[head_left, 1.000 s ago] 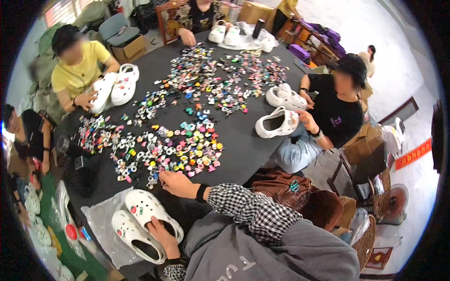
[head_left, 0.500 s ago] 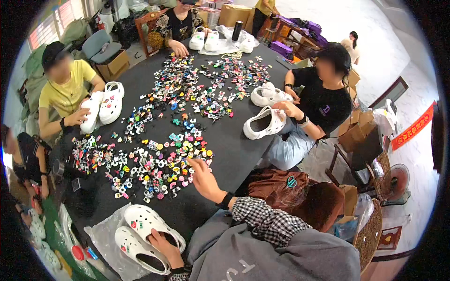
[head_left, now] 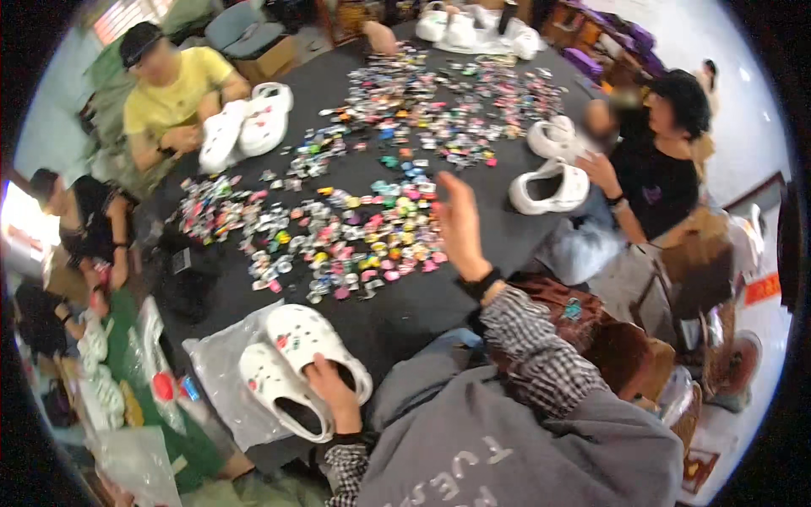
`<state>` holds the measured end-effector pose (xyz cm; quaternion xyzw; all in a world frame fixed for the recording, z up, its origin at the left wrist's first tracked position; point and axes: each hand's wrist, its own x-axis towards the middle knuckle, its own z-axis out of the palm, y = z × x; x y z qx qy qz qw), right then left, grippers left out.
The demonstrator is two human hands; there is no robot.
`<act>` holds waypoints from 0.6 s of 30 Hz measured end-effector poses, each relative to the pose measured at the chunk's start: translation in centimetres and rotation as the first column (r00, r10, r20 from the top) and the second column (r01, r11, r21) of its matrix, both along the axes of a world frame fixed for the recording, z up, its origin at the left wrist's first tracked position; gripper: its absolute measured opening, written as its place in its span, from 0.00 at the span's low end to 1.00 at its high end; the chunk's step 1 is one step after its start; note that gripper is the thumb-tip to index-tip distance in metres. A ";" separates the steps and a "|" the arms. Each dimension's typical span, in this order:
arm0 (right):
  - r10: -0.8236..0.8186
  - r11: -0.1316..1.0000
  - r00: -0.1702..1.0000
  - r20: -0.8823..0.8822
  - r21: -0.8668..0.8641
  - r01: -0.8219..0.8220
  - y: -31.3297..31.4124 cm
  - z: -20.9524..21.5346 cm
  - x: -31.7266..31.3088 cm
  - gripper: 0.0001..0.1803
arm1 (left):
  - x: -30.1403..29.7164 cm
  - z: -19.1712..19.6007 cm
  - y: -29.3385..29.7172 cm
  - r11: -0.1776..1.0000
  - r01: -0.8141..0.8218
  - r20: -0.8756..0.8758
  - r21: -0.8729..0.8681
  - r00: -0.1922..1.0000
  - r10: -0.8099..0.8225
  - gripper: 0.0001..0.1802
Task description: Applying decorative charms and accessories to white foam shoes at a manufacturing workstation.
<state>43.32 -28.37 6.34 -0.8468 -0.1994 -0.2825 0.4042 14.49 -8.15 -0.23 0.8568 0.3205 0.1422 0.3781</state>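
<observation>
My left hand [head_left: 332, 393] grips the heel of a white clog [head_left: 318, 348] that lies beside a second white clog [head_left: 272, 397] on a clear plastic bag [head_left: 218, 372] at the near table edge. My right hand [head_left: 460, 224] is raised above the dark table [head_left: 397, 313], fingers stretched and apart, holding nothing that shows. It hovers at the right end of a wide scatter of small colourful shoe charms [head_left: 355, 237].
Other people sit around the table: one in a yellow shirt [head_left: 173, 89] with a pair of white clogs [head_left: 245, 127], one in black [head_left: 655, 160] with another pair [head_left: 553, 173]. More clogs [head_left: 473, 29] lie at the far end. Bags and boxes crowd the floor.
My right hand has lifted from the charms and swung right and upward. My head has moved closer to the table. My left hand stays on the clog.
</observation>
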 end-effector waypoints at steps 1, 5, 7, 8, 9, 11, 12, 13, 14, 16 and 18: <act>0.024 0.996 0.998 -0.052 0.091 -0.019 0.7 1.6 -0.9 0.30 | -0.3 -1.3 0.1 0.994 -0.048 0.094 -0.102 0.994 0.058 0.24; 0.219 0.973 0.944 -0.247 0.134 -0.191 0.3 -1.9 -0.3 0.29 | 1.3 -0.5 -0.9 0.611 -0.096 0.291 -0.786 0.815 0.502 0.23; 0.258 0.953 0.924 -0.284 0.235 -0.193 1.8 0.6 -2.5 0.27 | 0.8 -0.4 -0.7 0.592 -0.152 0.232 -0.792 0.821 0.521 0.23; 0.260 0.957 0.923 -0.283 0.202 -0.208 1.9 0.7 -2.6 0.26 | 1.1 0.2 -0.6 0.628 -0.145 0.233 -0.764 0.847 0.479 0.22; 0.263 0.960 0.923 -0.282 0.168 -0.222 1.7 0.7 -2.6 0.24 | 1.3 0.6 -0.4 0.663 -0.134 0.232 -0.737 0.871 0.434 0.22; 0.330 0.941 0.901 -0.281 0.021 -0.338 0.8 -2.9 -3.8 0.16 | -0.2 -1.0 0.0 0.946 -0.080 0.199 -0.315 0.969 0.148 0.21; 0.345 0.931 0.885 -0.313 -0.005 -0.365 0.7 -3.5 -4.7 0.15 | -0.1 -0.9 0.0 0.910 -0.120 0.186 -0.396 0.960 0.208 0.21; 0.359 0.919 0.867 -0.345 -0.029 -0.392 0.7 -4.0 -5.7 0.14 | -0.1 -0.9 0.0 0.866 -0.158 0.168 -0.475 0.950 0.265 0.21; 0.404 0.897 0.821 -0.403 -0.004 -0.443 0.2 -5.2 -6.6 0.14 | -0.8 -1.8 0.4 0.985 -0.079 0.106 -0.153 0.990 0.095 0.22; 0.479 0.847 0.730 -0.487 0.040 -0.530 -0.4 -6.5 -7.9 0.14 | -0.3 -2.1 0.5 0.887 -0.120 0.199 -0.446 0.953 0.229 0.25; 0.525 0.810 0.611 -0.593 0.127 -0.573 -0.8 -6.6 -9.3 0.15 | 0.8 0.6 -0.5 0.602 -0.139 0.235 -0.786 0.834 0.499 0.25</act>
